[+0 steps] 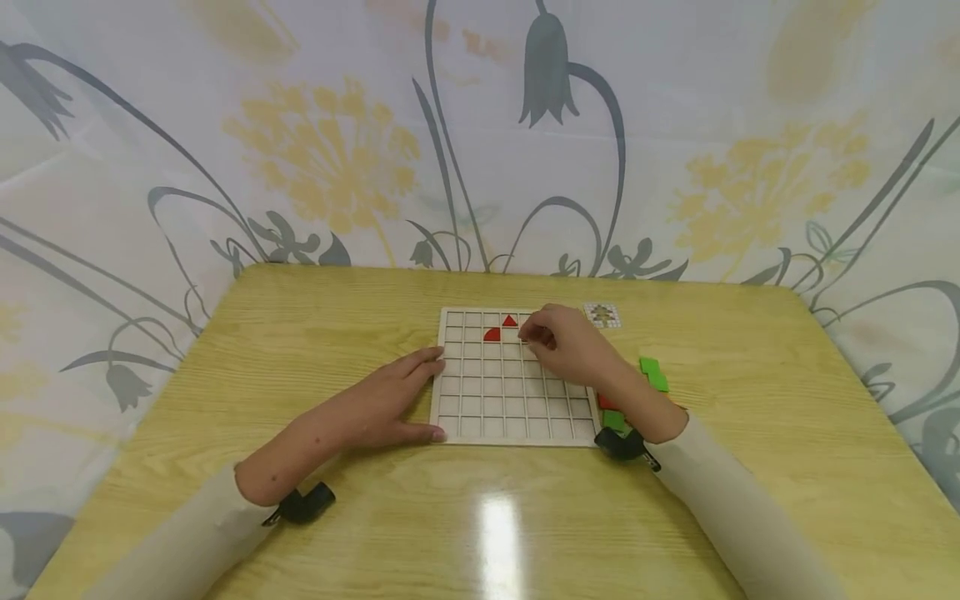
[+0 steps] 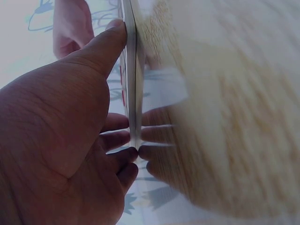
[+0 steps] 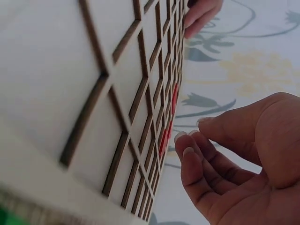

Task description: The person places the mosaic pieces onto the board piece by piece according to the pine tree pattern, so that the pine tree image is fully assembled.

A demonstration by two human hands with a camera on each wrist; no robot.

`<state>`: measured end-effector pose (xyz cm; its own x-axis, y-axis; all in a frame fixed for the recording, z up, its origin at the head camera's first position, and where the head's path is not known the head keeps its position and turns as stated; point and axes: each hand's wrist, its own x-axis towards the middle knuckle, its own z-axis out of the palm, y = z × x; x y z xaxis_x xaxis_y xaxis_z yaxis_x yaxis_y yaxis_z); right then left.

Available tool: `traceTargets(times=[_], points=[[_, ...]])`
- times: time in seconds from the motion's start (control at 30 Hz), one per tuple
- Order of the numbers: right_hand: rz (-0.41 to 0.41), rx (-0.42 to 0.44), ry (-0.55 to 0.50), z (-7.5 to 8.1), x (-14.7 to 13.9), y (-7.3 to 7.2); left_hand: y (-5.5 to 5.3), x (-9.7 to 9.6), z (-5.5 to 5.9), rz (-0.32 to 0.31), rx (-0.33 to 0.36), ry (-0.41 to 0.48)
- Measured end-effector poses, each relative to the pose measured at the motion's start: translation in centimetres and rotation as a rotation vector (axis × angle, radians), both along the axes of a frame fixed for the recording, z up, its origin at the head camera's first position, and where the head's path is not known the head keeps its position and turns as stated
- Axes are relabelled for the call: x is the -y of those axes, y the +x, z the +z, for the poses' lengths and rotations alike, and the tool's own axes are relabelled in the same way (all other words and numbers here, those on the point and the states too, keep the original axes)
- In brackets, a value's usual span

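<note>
1. Sleeves and both forearms are entering from the lower corners of the head view, nearest the camera, and leading up to the white grid board [image 1: 510,392] lying flat at the middle of the yellow wooden table [image 1: 315,333].
2. Two red pieces are sitting in the board's upper rows: a red triangle [image 1: 510,321] in the top row and a red quarter-round piece [image 1: 492,334] just below and to its left. Every other visible cell is showing bare, so by my judgement the filling is only just beginning and nearly all of it is left.
3. Hovering over the upper right part of the board, the right hand [image 1: 562,337] is curling its fingertips [image 3: 187,152] toward each other; whether they are pinching a piece, I cannot tell, since none shows between them in the right wrist view.
4. Bracing the board's left edge, the left hand [image 1: 390,404] is lying spread, thumb and straight fingers pressing against the rim as the left wrist view shows.
5. Green pieces [image 1: 654,373] and a red one are lying beside the board's right edge, partly behind the right forearm, and a small pattern card [image 1: 602,314] is resting off the upper right corner.
6. Bare tabletop is stretching wide to the left, right and bottom of the frame, while a flowered curtain [image 1: 337,158] is closing off the upper edge.
</note>
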<state>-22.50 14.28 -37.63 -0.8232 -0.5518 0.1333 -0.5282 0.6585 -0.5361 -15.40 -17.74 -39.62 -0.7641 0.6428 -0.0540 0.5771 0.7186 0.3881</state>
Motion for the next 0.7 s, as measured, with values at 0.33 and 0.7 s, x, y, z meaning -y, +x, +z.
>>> traceTargets(times=[0.33, 0.7], points=[[-0.041, -0.021, 0.016, 0.1, -3.2, 1.6, 0.1, 0.0, -0.1, -0.006, -0.019, -0.004], [-0.056, 0.023, 0.011, -0.3, -6.5, 3.5, 0.1, -0.1, 0.0, 0.002, -0.005, -0.004]])
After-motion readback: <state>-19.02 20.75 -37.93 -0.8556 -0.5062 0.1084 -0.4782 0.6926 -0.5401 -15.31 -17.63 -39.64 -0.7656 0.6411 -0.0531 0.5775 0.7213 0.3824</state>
